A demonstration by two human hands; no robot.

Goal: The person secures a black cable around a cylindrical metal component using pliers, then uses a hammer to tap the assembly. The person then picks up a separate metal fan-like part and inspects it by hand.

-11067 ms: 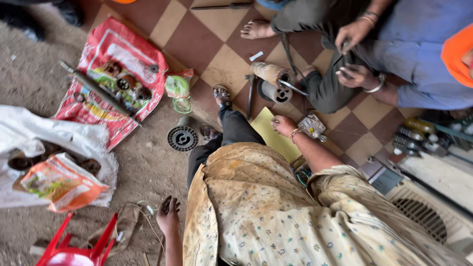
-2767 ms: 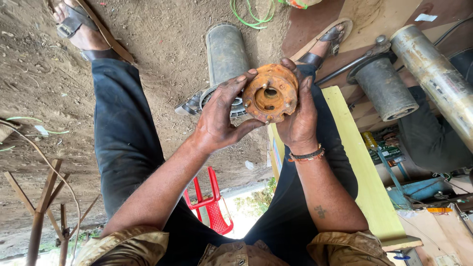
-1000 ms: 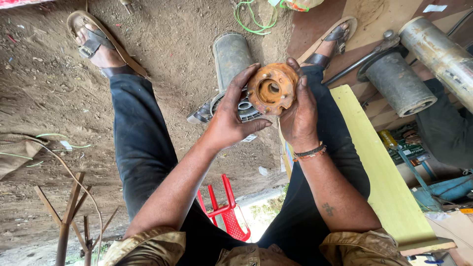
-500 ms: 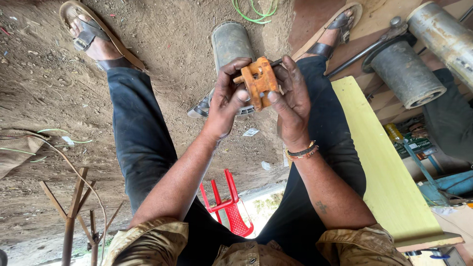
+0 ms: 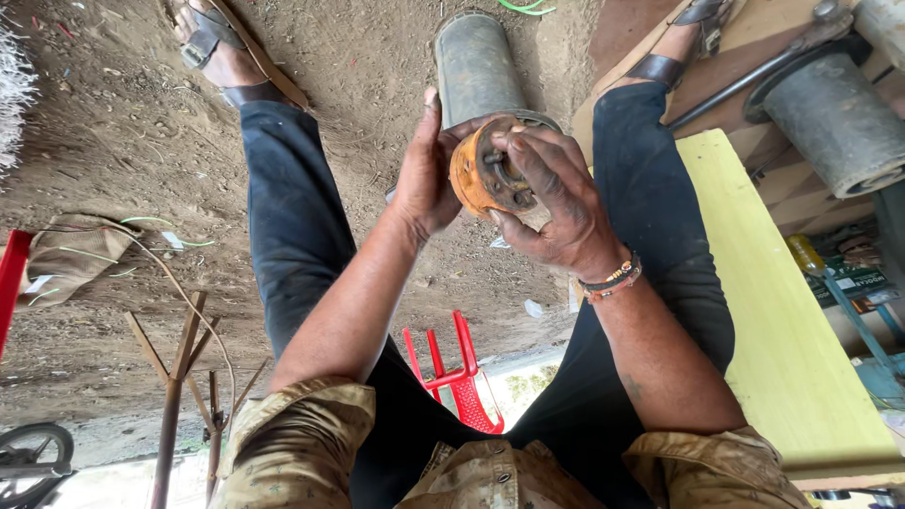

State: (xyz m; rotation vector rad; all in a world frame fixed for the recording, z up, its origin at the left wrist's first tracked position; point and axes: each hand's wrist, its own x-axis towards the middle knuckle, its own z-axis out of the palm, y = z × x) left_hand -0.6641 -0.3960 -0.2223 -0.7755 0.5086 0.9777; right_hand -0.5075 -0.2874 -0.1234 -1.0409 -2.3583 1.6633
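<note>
item: rusty orange round part (image 5: 485,174), disc-shaped with a metal hub in its open face, held in the air between the knees, just in front of the grey metal cylinder (image 5: 476,66) lying on the dirt floor (image 5: 104,132). left hand (image 5: 426,174): flat against the rear face of the orange part, palm and thumb bracing it. right hand (image 5: 551,203): wrapped over the near edge, fingertips (image 5: 514,151) pressed into the hub recess; both hands clamped on the part, close together. handling note: the part looks heavy and greasy, so a firm brace from the rear hand seems wise while the fingers work the hub; keeping it over the lap rather than over the feet would lower the harm of a slip. right of the orange part: beaded bracelet (image 5: 611,278) on the wrist, then a pale yellow board (image 5: 782,320); beyond it a second grey cylinder on a rod (image 5: 830,113). far right of the part, low: a small rectangular green label with pale print (image 5: 853,281) beside a yellow bottle-like object (image 5: 809,254); print too small to tell. left of the part: crumpled tan cloth with thin wires (image 5: 71,264), wooden sticks (image 5: 179,358). below the part: red plastic stool (image 5: 452,372).
</note>
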